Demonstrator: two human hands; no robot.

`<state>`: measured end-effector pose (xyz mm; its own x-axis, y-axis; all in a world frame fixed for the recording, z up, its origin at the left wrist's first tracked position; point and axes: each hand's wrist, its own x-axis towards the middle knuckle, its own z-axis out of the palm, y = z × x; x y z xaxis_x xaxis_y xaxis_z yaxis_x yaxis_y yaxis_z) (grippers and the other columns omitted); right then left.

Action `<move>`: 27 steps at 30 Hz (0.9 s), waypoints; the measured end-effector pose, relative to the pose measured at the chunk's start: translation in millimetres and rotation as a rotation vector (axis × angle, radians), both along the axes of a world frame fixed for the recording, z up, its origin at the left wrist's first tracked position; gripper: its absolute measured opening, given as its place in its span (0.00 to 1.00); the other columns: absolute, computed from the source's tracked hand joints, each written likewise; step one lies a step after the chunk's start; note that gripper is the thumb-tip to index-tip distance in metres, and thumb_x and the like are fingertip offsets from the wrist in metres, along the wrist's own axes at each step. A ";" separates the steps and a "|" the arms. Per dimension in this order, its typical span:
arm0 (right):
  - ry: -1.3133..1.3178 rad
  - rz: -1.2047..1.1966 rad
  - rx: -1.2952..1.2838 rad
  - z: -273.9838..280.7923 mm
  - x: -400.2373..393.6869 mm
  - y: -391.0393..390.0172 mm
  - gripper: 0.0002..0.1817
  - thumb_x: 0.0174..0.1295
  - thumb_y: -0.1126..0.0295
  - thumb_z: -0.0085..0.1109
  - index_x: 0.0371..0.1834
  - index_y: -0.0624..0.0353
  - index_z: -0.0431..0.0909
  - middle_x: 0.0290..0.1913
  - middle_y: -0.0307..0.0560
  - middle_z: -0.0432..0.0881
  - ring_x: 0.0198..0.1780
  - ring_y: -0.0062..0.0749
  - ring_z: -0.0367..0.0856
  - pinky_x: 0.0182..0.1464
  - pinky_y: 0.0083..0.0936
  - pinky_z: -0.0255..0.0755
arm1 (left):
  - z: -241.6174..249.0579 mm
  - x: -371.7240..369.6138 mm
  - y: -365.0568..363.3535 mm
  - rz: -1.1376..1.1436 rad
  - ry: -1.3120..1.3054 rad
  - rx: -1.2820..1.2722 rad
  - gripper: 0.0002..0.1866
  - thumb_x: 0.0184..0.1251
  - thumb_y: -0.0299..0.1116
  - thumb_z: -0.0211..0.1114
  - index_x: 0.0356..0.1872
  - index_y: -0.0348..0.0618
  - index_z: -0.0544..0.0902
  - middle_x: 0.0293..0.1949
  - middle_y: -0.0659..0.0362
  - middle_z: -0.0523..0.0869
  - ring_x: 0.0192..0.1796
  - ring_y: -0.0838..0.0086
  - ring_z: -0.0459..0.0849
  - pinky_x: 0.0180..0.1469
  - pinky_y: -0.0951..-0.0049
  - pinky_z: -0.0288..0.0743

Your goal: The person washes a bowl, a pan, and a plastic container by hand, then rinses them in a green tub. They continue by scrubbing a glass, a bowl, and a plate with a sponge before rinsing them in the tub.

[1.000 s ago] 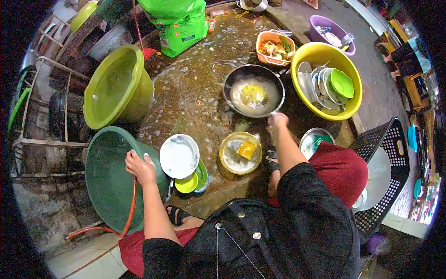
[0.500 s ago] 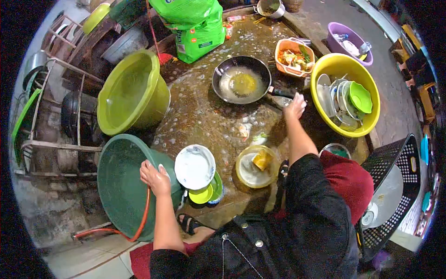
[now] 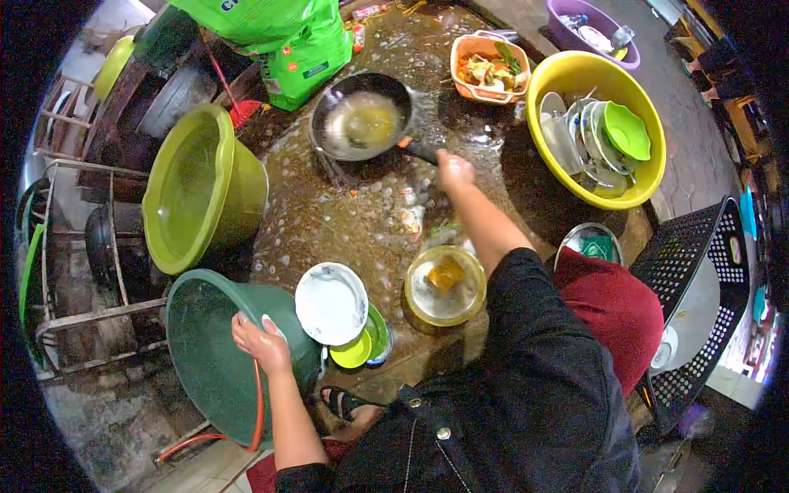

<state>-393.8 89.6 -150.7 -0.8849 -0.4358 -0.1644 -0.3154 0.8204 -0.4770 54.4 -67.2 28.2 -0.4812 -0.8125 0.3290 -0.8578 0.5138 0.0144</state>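
My right hand point(image 3: 454, 171) is closed around the handle of a black frying pan point(image 3: 325, 148), which is tilted on the wet floor with cloudy yellowish liquid inside. My left hand point(image 3: 261, 343) is at the rim of a large green tub point(image 3: 234, 283), fingers curled over an orange hose point(image 3: 260, 403) that rises to it. Beside that tub are a white plate point(image 3: 330, 302) with suds and a small lime-green bowl point(image 3: 352, 352). Nearer my right forearm stands a yellowish basin point(image 3: 413, 308) of soapy water with a yellow sponge point(image 3: 446, 276) in it.
A yellow tub point(image 3: 546, 177) of dishes stands at the right, near an orange container point(image 3: 485, 92) of food scraps. An olive tub point(image 3: 246, 189) and green bag point(image 3: 304, 62) are at the left and back. A black crate point(image 3: 690, 246) stands beside my right knee.
The frying pan has shifted left with my right hand on its handle, and its liquid looks stirred. My left hand remains by the green tub's rim. The camera view has turned slightly.
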 end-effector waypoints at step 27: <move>0.425 -0.135 0.249 80.0 -47.2 167.6 0.07 0.53 0.69 0.51 0.34 0.57 0.72 0.33 0.55 0.79 0.39 0.51 0.78 0.39 0.42 0.72 | -0.7 0.3 -2.8 0.043 0.085 0.015 0.25 0.54 0.28 0.59 0.53 0.31 0.65 0.55 0.43 0.65 0.59 0.50 0.61 0.60 0.53 0.53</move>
<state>-441.0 257.2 -70.7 -0.9417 -0.3068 0.1382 -0.3229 0.9396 -0.1141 54.7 -70.0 27.5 -0.4168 -0.8367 0.3552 -0.8743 0.4760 0.0952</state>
